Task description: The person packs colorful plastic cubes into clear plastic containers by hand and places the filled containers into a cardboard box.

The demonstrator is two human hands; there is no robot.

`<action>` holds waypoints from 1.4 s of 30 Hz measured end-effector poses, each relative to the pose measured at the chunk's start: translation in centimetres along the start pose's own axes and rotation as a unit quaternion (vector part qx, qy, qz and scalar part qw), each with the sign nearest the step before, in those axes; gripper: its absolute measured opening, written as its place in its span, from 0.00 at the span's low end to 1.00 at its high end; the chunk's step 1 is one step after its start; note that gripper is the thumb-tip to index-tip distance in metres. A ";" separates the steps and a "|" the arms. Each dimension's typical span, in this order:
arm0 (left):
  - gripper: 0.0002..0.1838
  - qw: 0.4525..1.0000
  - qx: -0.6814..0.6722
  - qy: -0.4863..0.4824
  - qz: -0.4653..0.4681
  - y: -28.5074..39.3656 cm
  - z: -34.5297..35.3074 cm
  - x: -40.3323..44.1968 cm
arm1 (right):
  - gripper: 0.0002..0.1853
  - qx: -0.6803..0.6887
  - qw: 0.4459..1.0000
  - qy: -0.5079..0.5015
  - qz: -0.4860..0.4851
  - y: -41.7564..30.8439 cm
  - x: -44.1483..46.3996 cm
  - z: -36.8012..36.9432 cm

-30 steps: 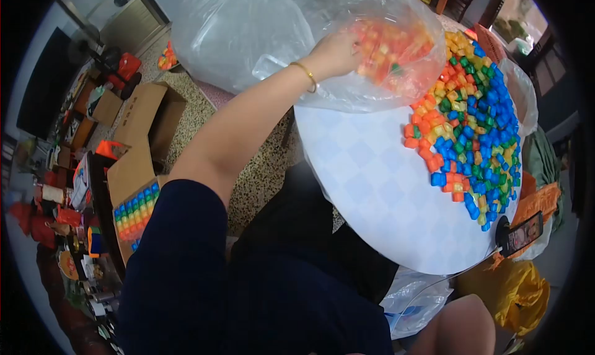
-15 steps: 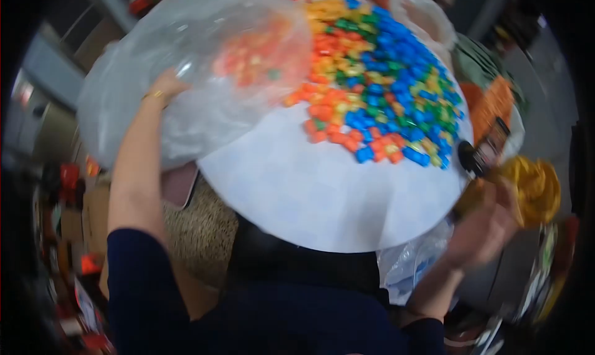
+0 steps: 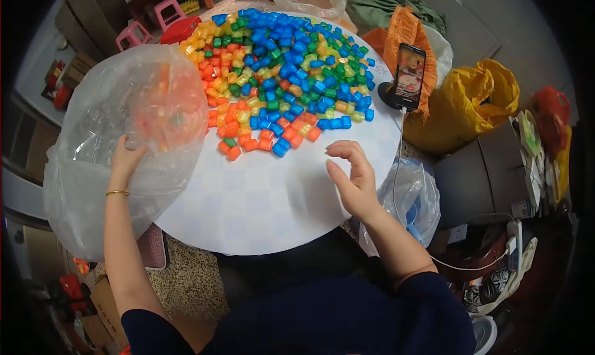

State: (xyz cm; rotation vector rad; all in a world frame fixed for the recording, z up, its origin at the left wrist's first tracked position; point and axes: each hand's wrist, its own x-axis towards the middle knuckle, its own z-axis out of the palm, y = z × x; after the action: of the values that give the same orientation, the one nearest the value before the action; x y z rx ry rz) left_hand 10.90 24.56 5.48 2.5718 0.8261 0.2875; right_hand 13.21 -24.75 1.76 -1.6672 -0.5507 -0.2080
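Observation:
My left hand (image 3: 127,162) is at the big clear plastic bag (image 3: 87,132) on the left of the round table; thumb and fingers are apart, and whether they touch the film is hard to tell. Orange and red pieces show through the bag's right part. Over the white tabletop (image 3: 260,200) hovers my right hand (image 3: 354,180), fingers curved and apart, with nothing in it. Beyond it lies a wide pile of small translucent cubes (image 3: 291,70) in blue, green, yellow and orange, some joined in short rows.
A phone (image 3: 409,76) on a stand is at the table's right edge, its white cable hanging down. Yellow sack (image 3: 477,101) and orange sack (image 3: 396,39) stand beyond. A clear bag (image 3: 415,194) hangs below the right edge. Pink stools (image 3: 168,13) are at the back left.
The view has swung toward the right. My right hand has come up over the table from its right side. My left hand, earlier at the orange pieces in the bag, is now nearer the bag's middle.

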 end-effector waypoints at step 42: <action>0.47 0.958 -0.156 -0.135 0.199 9.6 6.5 -25.0 | 0.21 0.114 0.974 -0.137 0.137 -0.1 1.8 8.0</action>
State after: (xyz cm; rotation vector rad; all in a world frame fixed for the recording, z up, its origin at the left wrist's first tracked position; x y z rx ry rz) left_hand -2.23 0.52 2.38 2.3821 0.1446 0.1615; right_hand 13.34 -16.53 1.14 -1.5355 -0.5215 0.2822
